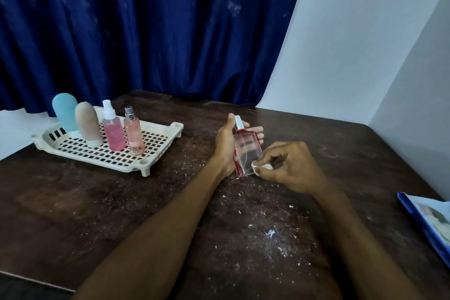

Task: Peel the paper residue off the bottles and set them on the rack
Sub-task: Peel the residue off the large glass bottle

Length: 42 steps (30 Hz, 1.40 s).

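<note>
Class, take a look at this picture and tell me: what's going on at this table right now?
A person is working paper off a clear bottle. The left hand grips the bottle, while the right hand pinches a white paper scrap at its lower corner. On the white rack to the left stand a blue bottle, a beige bottle, a pink spray bottle and a paler spray bottle. Paper crumbs litter the table.
</note>
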### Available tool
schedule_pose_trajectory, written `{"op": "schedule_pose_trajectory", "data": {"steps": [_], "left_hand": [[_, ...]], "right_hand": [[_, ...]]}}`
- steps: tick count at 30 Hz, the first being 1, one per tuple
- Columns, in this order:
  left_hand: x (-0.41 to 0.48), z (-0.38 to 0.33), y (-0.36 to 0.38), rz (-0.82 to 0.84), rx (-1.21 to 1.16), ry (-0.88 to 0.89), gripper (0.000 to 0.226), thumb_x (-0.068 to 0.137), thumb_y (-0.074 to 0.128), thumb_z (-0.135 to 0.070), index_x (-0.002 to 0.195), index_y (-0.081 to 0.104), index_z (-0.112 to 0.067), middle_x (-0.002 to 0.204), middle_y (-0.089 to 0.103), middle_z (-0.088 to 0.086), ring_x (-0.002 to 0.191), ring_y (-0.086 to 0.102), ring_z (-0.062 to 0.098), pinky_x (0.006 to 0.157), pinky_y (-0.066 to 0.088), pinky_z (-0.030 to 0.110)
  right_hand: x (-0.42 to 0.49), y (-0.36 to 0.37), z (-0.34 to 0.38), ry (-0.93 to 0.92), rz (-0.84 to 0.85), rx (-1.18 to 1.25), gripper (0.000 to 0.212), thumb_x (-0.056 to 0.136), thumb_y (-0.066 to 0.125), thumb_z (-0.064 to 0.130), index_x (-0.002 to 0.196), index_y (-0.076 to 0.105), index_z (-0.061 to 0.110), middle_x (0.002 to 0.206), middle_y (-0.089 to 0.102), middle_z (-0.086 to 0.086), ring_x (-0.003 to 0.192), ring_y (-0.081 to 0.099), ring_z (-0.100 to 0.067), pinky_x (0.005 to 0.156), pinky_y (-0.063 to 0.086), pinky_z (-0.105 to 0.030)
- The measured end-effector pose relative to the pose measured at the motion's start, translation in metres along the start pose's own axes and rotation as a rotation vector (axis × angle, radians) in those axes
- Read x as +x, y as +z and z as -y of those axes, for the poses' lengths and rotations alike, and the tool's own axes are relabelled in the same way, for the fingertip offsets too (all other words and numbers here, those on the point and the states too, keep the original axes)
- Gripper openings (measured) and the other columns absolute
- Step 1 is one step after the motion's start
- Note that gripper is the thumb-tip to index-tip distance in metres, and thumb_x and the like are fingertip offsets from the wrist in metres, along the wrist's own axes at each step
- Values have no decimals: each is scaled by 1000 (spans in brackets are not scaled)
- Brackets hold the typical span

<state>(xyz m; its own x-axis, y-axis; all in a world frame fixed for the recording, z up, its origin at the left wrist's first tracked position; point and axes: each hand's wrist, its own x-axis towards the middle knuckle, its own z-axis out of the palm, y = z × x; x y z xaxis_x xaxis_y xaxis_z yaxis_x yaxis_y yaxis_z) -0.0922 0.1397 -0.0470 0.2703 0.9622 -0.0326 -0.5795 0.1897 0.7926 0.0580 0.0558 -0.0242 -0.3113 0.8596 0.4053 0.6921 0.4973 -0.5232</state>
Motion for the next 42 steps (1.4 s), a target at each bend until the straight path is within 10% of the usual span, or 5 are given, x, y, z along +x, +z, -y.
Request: {"op": "schedule_pose_trajectory", "data": {"steps": [42], "left_hand": [[1,-1,4,-125,57,16,48,104,35,-50,102,49,-4,99,72,27,84,72,37,71,61,43]], "right_hand": [[5,21,20,-147,51,-58,12,69,85,16,77,77,19,78,67,12,72,62,-4,65,48,-13]]}}
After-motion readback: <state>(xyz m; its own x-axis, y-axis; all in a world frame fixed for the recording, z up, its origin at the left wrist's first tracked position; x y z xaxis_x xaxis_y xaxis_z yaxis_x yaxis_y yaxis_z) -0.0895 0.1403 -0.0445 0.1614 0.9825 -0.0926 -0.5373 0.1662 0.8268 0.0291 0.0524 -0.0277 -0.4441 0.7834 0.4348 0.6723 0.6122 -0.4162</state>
